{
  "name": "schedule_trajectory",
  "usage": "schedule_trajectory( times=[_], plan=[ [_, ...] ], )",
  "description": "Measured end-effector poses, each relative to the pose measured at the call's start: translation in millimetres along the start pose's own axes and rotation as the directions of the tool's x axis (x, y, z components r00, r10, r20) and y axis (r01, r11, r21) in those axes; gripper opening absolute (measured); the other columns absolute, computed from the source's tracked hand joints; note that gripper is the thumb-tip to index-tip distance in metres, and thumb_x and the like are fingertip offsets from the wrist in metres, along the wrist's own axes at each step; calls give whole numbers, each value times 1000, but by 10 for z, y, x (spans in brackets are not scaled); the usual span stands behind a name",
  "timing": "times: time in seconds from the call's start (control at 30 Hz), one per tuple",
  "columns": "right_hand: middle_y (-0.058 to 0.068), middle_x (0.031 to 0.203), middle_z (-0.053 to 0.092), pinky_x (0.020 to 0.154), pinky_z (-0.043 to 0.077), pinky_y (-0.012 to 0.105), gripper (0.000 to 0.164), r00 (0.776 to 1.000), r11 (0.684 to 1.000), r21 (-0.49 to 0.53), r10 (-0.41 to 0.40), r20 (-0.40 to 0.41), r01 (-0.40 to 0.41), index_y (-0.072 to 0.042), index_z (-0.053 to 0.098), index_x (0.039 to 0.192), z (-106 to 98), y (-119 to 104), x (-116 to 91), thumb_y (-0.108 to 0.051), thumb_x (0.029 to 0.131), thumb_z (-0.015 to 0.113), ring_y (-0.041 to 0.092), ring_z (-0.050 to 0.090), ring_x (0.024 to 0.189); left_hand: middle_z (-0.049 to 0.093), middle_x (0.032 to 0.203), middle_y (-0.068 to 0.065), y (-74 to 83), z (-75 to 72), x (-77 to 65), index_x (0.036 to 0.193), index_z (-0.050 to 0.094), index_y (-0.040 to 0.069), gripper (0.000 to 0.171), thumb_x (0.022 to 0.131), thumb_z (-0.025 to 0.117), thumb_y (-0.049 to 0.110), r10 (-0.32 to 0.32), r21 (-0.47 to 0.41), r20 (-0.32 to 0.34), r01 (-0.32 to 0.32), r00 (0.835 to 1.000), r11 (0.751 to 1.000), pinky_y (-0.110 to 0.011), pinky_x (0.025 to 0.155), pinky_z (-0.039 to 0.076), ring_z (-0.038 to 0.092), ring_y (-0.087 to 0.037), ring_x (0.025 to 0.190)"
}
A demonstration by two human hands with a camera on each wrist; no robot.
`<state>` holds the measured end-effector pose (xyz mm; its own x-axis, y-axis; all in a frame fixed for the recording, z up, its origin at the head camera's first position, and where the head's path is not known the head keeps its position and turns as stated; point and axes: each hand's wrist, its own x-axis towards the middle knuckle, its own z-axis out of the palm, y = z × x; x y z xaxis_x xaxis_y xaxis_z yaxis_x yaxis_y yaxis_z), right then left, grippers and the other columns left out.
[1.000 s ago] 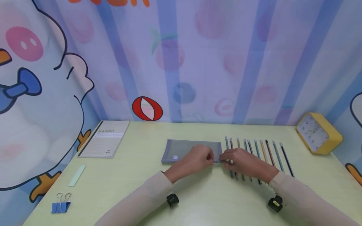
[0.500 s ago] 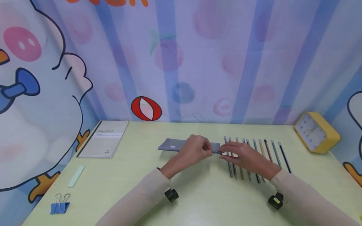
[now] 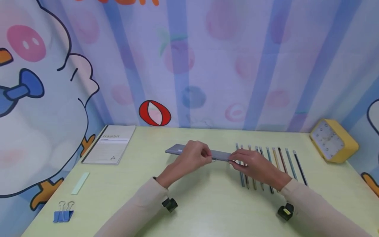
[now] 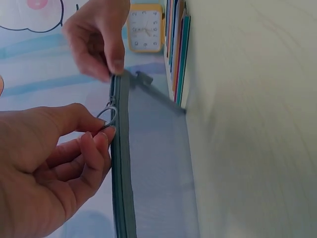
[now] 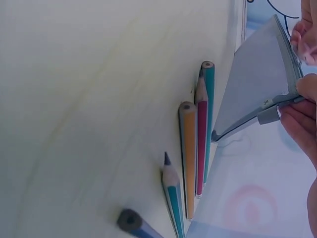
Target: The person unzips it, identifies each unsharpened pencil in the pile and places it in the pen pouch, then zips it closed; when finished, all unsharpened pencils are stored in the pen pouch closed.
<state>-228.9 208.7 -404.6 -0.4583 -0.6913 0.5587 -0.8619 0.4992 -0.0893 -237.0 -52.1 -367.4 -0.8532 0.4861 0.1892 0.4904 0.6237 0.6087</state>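
Observation:
A grey zippered pouch (image 3: 220, 155) with see-through mesh is tilted up, its zipper edge raised toward me. My left hand (image 3: 192, 155) pinches the ring-shaped zipper pull (image 4: 115, 116) between thumb and fingers, partway along that edge. At the zipper's right end, my right hand (image 3: 256, 164) pinches the pouch corner between thumb and fingers. In the right wrist view the mesh side (image 5: 257, 74) slopes down to the table, and a small fabric tab (image 5: 269, 115) sticks out beside the right fingers. Several pencils (image 3: 282, 159) lie in a row, some beneath the right hand.
A notebook (image 3: 109, 144) lies at the back left, with a pale green strip (image 3: 80, 183) and a blue binder clip (image 3: 63, 216) nearer me. A yellow clock (image 3: 333, 140) stands at the back right. A printed curtain (image 3: 219, 65) hangs behind the table.
The pouch's near edge has risen from lying almost flat. My left hand has slid left along the zipper edge with the pull, away from the right hand, which stays at the corner.

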Motion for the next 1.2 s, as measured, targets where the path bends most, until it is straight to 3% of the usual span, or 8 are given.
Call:
schedule_trajectory(
  times=[0.17, 0.33, 0.47, 0.67, 0.77, 0.93, 1.2],
  plan=[
    [0, 99, 74, 70, 59, 23, 26, 1000, 1000, 22, 2, 15, -3, -10, 75, 102, -23, -2, -5, 0, 79, 81, 9, 71, 85, 72, 76, 1, -179, -194, -105, 83, 77, 9, 8, 89, 72, 12, -45, -5, 8, 45, 999, 999, -21, 59, 50, 60, -8, 64],
    [0, 102, 73, 72, 61, 30, 29, 999, 997, 64, 29, 35, -32, -10, 73, 103, -38, -16, 6, 2, 78, 81, 13, 72, 91, 71, 74, 2, -348, -460, -231, 83, 77, 10, 7, 88, 73, 13, -125, 44, 45, 123, 991, 991, -24, 59, 49, 57, -12, 63],
    [-2, 103, 71, 72, 60, 30, 30, 998, 996, 74, 45, 50, -49, -13, 71, 104, -54, -10, -11, 1, 80, 80, 11, 70, 91, 69, 73, 0, -511, -670, -321, 84, 78, 10, 6, 87, 73, 11, -209, 65, 71, 205, 975, 977, -26, 59, 49, 56, -15, 64],
    [-5, 101, 68, 67, 55, 22, 28, 998, 995, 81, 51, 41, -54, -16, 69, 102, -94, 21, -23, 0, 82, 79, 3, 64, 84, 69, 70, -3, -723, -972, -458, 82, 77, 8, 7, 86, 72, 9, -330, 100, 14, 328, 944, 940, -26, 56, 48, 58, -17, 63],
    [-6, 101, 69, 67, 53, 18, 28, 998, 995, 88, 43, 37, -46, -15, 69, 101, -100, 37, -22, 1, 81, 79, 1, 62, 83, 69, 70, -3, -749, -1059, -521, 82, 78, 7, 7, 86, 72, 10, -354, 103, 7, 351, 935, 931, -27, 56, 48, 58, -17, 63],
    [-5, 100, 69, 70, 48, 10, 32, 1000, 992, 128, -5, 23, 2, -13, 68, 102, -96, 42, 9, 5, 79, 79, 2, 65, 84, 71, 71, -4, -752, -1145, -587, 82, 78, 7, 8, 87, 72, 11, -348, 116, -22, 348, 937, 930, -27, 57, 48, 62, -17, 63],
    [-5, 101, 67, 75, 53, 14, 30, 999, 987, 158, 4, 48, -12, -13, 66, 105, -104, 22, 46, 5, 84, 75, 5, 69, 87, 73, 75, -6, -732, -1182, -642, 86, 79, 9, 8, 89, 74, 15, -342, 83, -30, 343, 939, 936, -28, 60, 47, 62, -18, 68]
  ],
)
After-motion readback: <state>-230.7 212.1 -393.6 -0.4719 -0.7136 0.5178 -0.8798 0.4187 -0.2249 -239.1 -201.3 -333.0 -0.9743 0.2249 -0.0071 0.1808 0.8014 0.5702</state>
